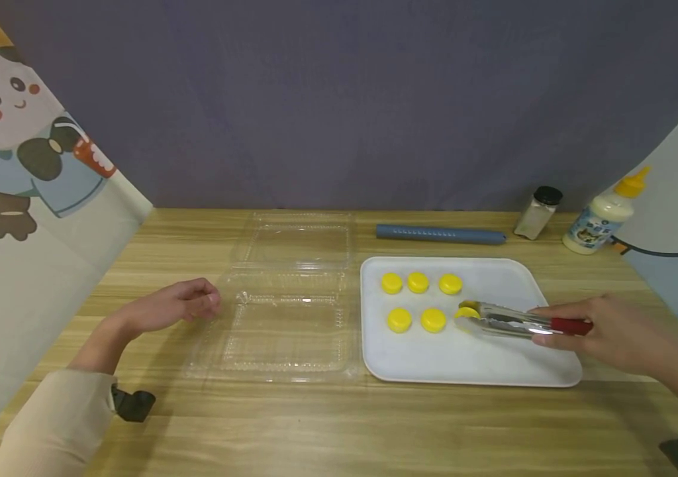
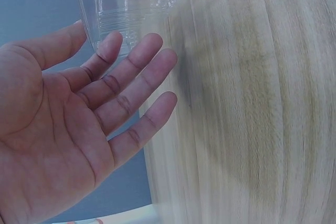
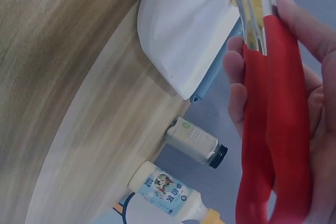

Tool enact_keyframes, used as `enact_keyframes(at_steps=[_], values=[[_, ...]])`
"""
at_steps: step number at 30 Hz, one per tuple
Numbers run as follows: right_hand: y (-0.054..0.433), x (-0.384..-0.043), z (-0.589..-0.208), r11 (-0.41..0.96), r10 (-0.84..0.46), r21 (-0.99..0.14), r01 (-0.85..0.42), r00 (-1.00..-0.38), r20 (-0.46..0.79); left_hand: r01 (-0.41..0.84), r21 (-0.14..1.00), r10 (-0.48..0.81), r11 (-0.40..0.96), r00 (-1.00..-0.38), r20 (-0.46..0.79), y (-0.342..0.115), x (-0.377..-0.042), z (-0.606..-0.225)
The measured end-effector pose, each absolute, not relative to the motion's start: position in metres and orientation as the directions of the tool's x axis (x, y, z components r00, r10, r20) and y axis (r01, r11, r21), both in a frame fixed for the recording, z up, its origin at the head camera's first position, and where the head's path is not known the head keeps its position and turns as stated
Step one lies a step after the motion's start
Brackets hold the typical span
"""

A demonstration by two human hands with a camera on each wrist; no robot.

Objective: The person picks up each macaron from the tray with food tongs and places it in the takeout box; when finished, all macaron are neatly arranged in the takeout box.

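My right hand (image 1: 619,334) grips metal tongs (image 1: 518,320) by their red handles (image 3: 275,114), thumb on one side and fingers curled on the other. The tong tips are on either side of a yellow disc (image 1: 467,313) over the white tray (image 1: 482,368). Several more yellow discs (image 1: 433,320) lie on that tray in two rows. My left hand (image 1: 172,306) is at the left edge of a clear plastic container (image 1: 285,331), which lies with its lid (image 1: 300,242) folded back. Its fingers (image 2: 134,87) are loosely bent and hold nothing.
Behind the tray lies a blue-grey stick-like box (image 1: 440,234). A black-capped jar (image 1: 537,213) and a white bottle (image 1: 601,218) with a yellow nozzle stand at the back right. A dark cloth wall (image 1: 339,106) rises at the table's back edge.
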State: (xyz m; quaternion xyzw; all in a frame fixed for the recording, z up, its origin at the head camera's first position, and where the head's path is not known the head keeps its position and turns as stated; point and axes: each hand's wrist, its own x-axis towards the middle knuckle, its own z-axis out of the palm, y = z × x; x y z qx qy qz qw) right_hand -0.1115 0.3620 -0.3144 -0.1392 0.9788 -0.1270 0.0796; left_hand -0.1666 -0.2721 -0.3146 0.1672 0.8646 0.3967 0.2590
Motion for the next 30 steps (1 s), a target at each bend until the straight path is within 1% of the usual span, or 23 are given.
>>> enact_keyframes(at_steps=[6,13,19,24,30], values=[[0.363,-0.110,-0.316,0.929,-0.299,-0.248,-0.275,-0.952,-0.066,0.085,0.764,0.486,0.640,-0.815,-0.317,-0.271,-0.166,-0.313],[0.362,-0.109,-0.312,0.912,-0.331,-0.252,-0.324,-0.943,0.014,0.090,0.772,0.497,0.629,-0.810,-0.311,-0.272,-0.166,-0.314],[0.357,-0.113,-0.305,0.911,-0.347,-0.235,-0.340,-0.938,0.010,0.095,0.780,0.504,0.618,-0.810,-0.300,-0.274,-0.166,-0.315],[0.350,-0.117,-0.294,0.913,-0.355,-0.196,-0.358,-0.933,0.052,0.101,0.775,0.504,0.624,-0.809,-0.301,-0.273,-0.167,-0.315],[0.337,-0.124,-0.281,0.896,-0.415,-0.117,-0.429,-0.901,0.126,0.104,0.776,0.508,0.623,-0.808,-0.299,-0.273,-0.167,-0.315]])
